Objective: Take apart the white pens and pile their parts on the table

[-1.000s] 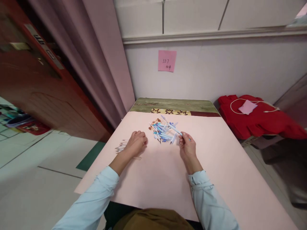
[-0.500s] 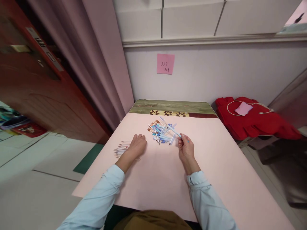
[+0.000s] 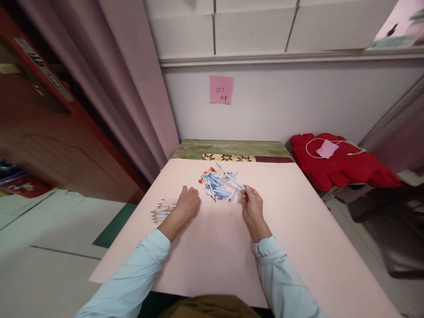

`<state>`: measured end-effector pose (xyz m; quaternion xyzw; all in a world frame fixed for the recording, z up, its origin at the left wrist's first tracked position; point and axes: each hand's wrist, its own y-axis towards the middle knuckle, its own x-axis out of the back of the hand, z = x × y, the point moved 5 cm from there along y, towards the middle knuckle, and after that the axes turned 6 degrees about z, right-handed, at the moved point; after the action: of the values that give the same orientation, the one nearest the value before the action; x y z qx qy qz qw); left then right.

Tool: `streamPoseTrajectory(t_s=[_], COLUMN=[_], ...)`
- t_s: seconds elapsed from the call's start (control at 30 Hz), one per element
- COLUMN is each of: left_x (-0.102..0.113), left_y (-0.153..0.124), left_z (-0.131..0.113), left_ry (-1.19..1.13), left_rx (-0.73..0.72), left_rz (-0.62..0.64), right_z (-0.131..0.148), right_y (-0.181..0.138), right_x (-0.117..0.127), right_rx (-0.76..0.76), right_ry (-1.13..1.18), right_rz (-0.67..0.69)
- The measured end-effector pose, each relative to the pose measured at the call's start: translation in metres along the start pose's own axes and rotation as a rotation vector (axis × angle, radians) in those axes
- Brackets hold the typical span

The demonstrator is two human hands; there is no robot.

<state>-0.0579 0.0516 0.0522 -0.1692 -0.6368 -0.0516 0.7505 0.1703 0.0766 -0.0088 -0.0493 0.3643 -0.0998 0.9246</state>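
Observation:
My right hand (image 3: 252,206) pinches the end of a light blue pen (image 3: 236,181), which slants up and left over a mixed pile. In that pile (image 3: 222,191) lie blue and white pens, several with dark tips, and small brown or orange pieces at its far left side. Left of the pile, my left hand (image 3: 188,202) rests knuckles up with its fingers curled, and what is under them is hidden. A row of pale pencils (image 3: 162,211) lies beside this hand with points to the left; the hand and wrist cover their right ends.
Pale pink paper covers the table (image 3: 212,256). Behind it stand a wall with a pink note (image 3: 221,89) and a green wooden edge (image 3: 232,149). Red cloth (image 3: 344,168) with a white cable lies at the right. A curtain (image 3: 132,88) and brown door (image 3: 66,145) are left.
The whole view has shifted slightly to the right, so things appear further left. Both hands stay in nearly the same places, the right one still with the pen.

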Motion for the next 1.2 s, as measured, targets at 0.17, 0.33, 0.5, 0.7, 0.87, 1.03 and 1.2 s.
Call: streamPoseTrajectory(t_s=[0.17,0.33,0.5,0.7,0.87,1.03,1.2], left_x=[-0.001,-0.001,0.002,0.029,0.056,0.048,0.029], left_y=[-0.001,-0.002,-0.004,0.002,0.034,0.068,0.082], left_z=[0.000,-0.005,-0.008,-0.017,-0.045,-0.059,-0.057], left_ry=[-0.024,-0.012,0.081,-0.079,-0.224,-0.362,-0.367], left_rx=[-0.001,-0.027,-0.055,-0.062,-0.122,-0.059,-0.050], left_rz=[-0.010,-0.021,0.000,-0.144,-0.387,-0.429,-0.430], right_z=[0.000,0.000,0.000,0.000,-0.001,-0.002,-0.007], right_y=[0.000,0.001,0.002,0.002,0.002,0.003,0.005], right_x=[0.000,0.002,0.003,0.003,0.002,0.002,-0.002], right_rx=[0.010,0.016,0.027,0.028,0.024,0.039,0.016], right_ry=[0.003,-0.030,-0.030,-0.040,-0.001,0.033,0.058], right_rz=[-0.002,-0.003,0.001,0.001,0.002,-0.004,0.047])
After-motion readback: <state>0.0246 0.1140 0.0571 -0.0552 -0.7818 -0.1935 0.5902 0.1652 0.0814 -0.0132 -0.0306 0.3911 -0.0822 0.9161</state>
